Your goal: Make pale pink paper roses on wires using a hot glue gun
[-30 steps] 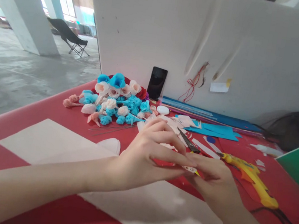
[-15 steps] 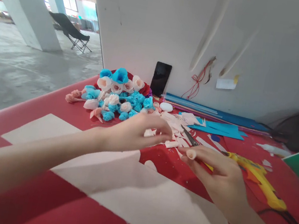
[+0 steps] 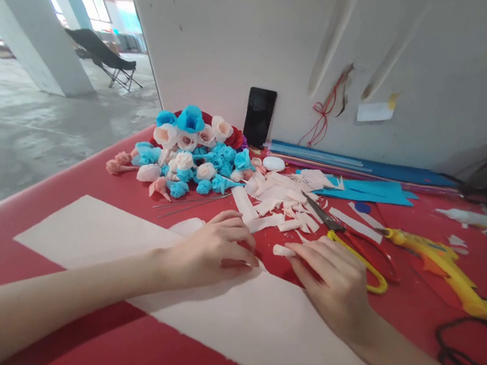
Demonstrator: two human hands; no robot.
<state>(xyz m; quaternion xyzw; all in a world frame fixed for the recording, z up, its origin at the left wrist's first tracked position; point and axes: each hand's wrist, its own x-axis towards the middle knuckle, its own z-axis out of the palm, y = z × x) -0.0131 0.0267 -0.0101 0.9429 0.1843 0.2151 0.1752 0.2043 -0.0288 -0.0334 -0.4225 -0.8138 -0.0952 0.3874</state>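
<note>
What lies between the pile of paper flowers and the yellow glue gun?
In the head view, between the paper flowers and glue gun lie cut pale paper strips and yellow-handled scissors on the red table.

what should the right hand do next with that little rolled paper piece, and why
Probably pinch it and lift it. The right hand lies flat with its fingertips just touching the small cream roll on the red table, not gripping it; the left hand rests on the cream sheet.

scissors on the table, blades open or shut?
Shut, as far as shows. The scissors lie flat on the red table, blades forming a single dark point with no gap, beyond the right hand.
</note>
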